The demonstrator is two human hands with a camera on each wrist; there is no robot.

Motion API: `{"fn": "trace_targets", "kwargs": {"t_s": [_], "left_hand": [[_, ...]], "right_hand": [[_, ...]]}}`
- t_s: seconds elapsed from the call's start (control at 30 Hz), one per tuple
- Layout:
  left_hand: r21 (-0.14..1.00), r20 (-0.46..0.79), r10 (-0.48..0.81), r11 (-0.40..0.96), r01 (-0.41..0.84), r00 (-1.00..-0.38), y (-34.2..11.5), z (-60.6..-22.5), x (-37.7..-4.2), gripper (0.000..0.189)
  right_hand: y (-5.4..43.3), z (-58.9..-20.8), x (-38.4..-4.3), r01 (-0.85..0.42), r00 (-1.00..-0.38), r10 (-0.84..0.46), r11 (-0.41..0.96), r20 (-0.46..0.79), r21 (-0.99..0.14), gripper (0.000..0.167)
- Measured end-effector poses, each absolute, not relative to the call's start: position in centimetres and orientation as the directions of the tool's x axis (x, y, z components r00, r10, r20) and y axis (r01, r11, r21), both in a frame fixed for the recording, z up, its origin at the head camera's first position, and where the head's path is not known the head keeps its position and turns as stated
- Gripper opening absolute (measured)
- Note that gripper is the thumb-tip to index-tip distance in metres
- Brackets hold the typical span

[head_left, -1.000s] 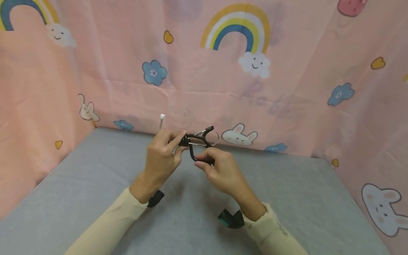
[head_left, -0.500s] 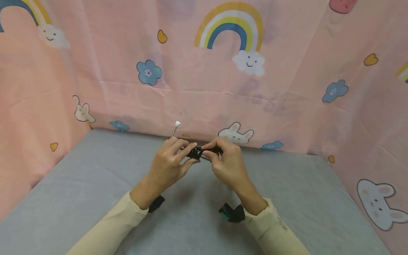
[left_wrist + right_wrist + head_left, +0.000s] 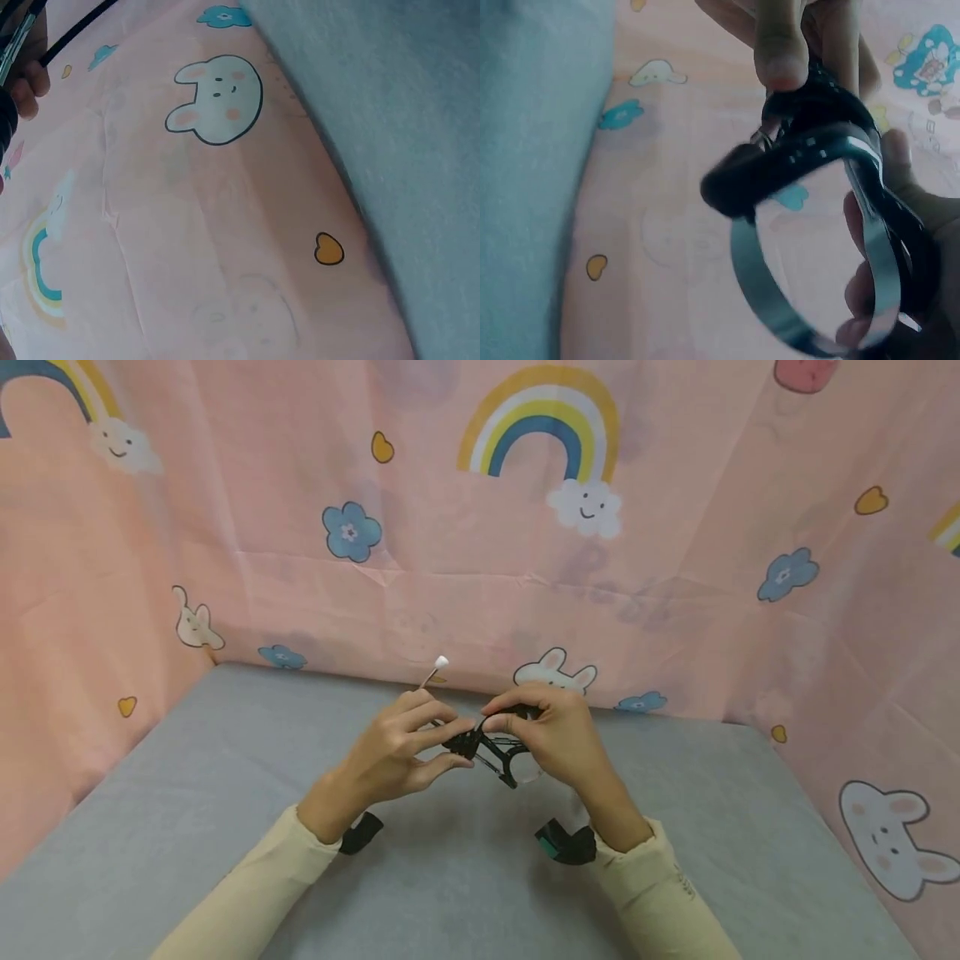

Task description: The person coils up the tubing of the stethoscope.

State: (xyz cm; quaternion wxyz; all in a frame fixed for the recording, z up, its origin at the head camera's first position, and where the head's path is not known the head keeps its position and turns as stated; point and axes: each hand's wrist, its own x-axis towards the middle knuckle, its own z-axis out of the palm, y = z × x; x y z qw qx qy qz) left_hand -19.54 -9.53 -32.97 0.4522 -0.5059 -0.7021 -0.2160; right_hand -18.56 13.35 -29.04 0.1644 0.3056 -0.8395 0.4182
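A black stethoscope [image 3: 462, 743] is held up between the two hands above the grey table. Fingers and thumb of the left hand [image 3: 390, 756] pinch its bunched black tubing. A metal ear tube with a white tip [image 3: 442, 662] sticks up behind that hand. With thumb and fingers, the right hand [image 3: 562, 731] pinches a black tube just to the right. Below it, the forked end points down and right. In the right wrist view, a curved metal band [image 3: 761, 277] loops from the black tube [image 3: 780, 169]; the left thumb [image 3: 781, 60] shows above. The left wrist view catches only a black edge [image 3: 6, 120].
The grey table [image 3: 450, 893] lies under both forearms. Pink printed cloth [image 3: 480, 560] stands behind and along both sides. Black camera mounts hang beneath the left [image 3: 362, 832] and right wrists [image 3: 567, 843].
Both hands have shifted right and slightly down with the stethoscope. The right hand has changed its hold. The forked end now hangs lower, and the white tip leans further right.
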Motion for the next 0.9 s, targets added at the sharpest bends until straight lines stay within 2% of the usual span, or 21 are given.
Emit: {"fn": "trace_targets", "kwargs": {"t_s": [0.17, 0.27, 0.4, 0.53, 0.63, 0.77, 0.9], "left_hand": [[-0.071, 0.878, 0.472, 0.292, 0.954, -0.079, -9.5, -33.0, -19.6, 0.043], [-0.022, 0.889, 0.448, 0.243, 0.970, -0.093, -9.5, -32.9, -19.5, 0.040], [0.002, 0.908, 0.407, 0.238, 0.971, -0.102, -9.4, -32.6, -19.3, 0.040], [0.012, 0.912, 0.391, 0.277, 0.961, -0.124, -9.3, -32.4, -19.2, 0.044], [-0.031, 0.886, 0.444, 0.342, 0.939, -0.132, -9.3, -32.2, -19.1, 0.050], [-0.133, 0.857, 0.507, 0.397, 0.908, -0.096, -9.4, -32.1, -19.1, 0.052], [-0.166, 0.852, 0.518, 0.408, 0.898, -0.078, -9.4, -32.1, -19.1, 0.052]], "right_hand": [[15.2, -28.9, -19.8, -0.598, -0.779, -0.490, 0.392, 0.392, -0.699, 0.024], [15.7, -29.1, -20.3, -0.575, -0.776, -0.517, 0.347, 0.360, -0.741, 0.020], [14.9, -29.4, -20.2, -0.545, -0.801, -0.469, 0.319, 0.370, -0.776, 0.013], [14.1, -29.5, -19.9, -0.510, -0.847, -0.362, 0.351, 0.389, -0.785, 0.011], [14.1, -29.6, -19.9, -0.495, -0.863, -0.314, 0.380, 0.395, -0.781, 0.010], [14.0, -30.0, -20.1, -0.478, -0.875, -0.288, 0.394, 0.389, -0.785, 0.011], [13.9, -30.3, -20.4, -0.437, -0.893, -0.293, 0.391, 0.341, -0.810, 0.014]]}}
